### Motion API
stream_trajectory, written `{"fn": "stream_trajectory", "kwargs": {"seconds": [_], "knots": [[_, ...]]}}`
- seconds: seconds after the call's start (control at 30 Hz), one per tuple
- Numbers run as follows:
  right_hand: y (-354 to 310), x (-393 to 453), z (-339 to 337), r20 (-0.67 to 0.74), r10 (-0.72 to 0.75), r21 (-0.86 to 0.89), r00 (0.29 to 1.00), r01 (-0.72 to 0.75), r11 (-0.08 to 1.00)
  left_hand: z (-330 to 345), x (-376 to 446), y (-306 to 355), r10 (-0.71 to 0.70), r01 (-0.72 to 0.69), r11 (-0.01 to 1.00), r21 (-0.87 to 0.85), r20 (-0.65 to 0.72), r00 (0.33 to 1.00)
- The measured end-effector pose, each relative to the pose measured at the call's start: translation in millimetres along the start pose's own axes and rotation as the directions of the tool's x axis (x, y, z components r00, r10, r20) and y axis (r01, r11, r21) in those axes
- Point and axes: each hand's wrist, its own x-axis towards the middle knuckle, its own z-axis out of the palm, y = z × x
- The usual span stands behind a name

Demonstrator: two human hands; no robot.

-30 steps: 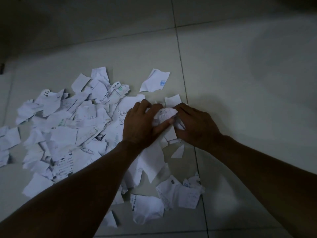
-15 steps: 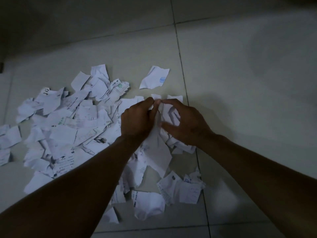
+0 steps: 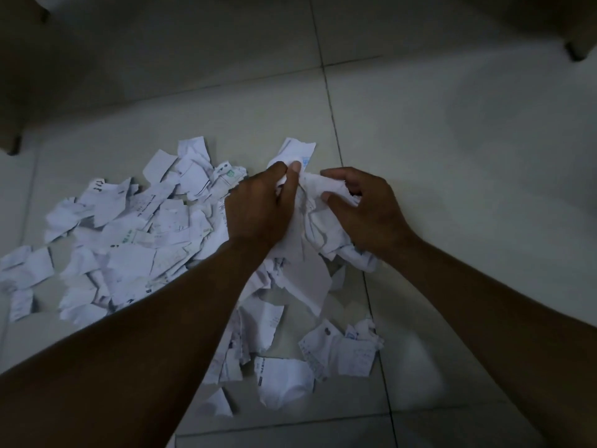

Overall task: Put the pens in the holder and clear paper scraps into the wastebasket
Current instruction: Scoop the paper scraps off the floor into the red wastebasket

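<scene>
Several torn white paper scraps [image 3: 129,240] lie spread over the tiled floor, mostly to the left. My left hand [image 3: 258,208] and my right hand [image 3: 365,211] meet at the middle, both gripping one crumpled bunch of scraps [image 3: 319,218] between them. The bunch hangs down from my fingers toward the floor. One loose scrap with a blue mark [image 3: 298,151] lies just behind my left fingertips. More scraps [image 3: 339,350] rest near my forearms. No pens, holder or wastebasket are in view.
The grey tiled floor [image 3: 452,156] stretches bare to the right and far side. Dark furniture feet stand at the far left [image 3: 14,145] and the far right corner [image 3: 578,53]. The light is dim.
Both hands have gathered scraps together and lifted them off the floor into a larger bunch. The view has shifted slightly, so the pile sits lower in frame.
</scene>
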Motion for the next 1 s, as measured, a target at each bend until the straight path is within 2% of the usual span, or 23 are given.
{"fn": "stream_trajectory", "kwargs": {"seconds": [0.13,0.33,0.6,0.8,1.0], "knots": [[-27,4,-17,-0.041,-0.081,-0.044,0.996,0.079,0.996,-24,18,17,-0.029,0.031,0.995,-0.096,0.018,0.999],[-64,1,-58,-0.076,-0.08,-0.089,0.994,0.073,0.993,-47,36,51,0.007,-0.007,0.98,-0.198,-0.001,1.0],[-98,-24,-131,-0.253,0.006,-0.118,0.967,-0.037,0.992,-61,64,126,0.192,-0.182,0.949,-0.259,0.011,0.981],[-123,-64,-201,-0.453,0.034,-0.176,0.891,-0.127,0.976,-66,72,211,0.366,-0.311,0.856,-0.412,0.059,0.929],[-132,-97,-268,-0.543,0.052,-0.216,0.838,-0.199,0.956,-70,68,291,0.47,-0.388,0.784,-0.485,0.054,0.881]]}}
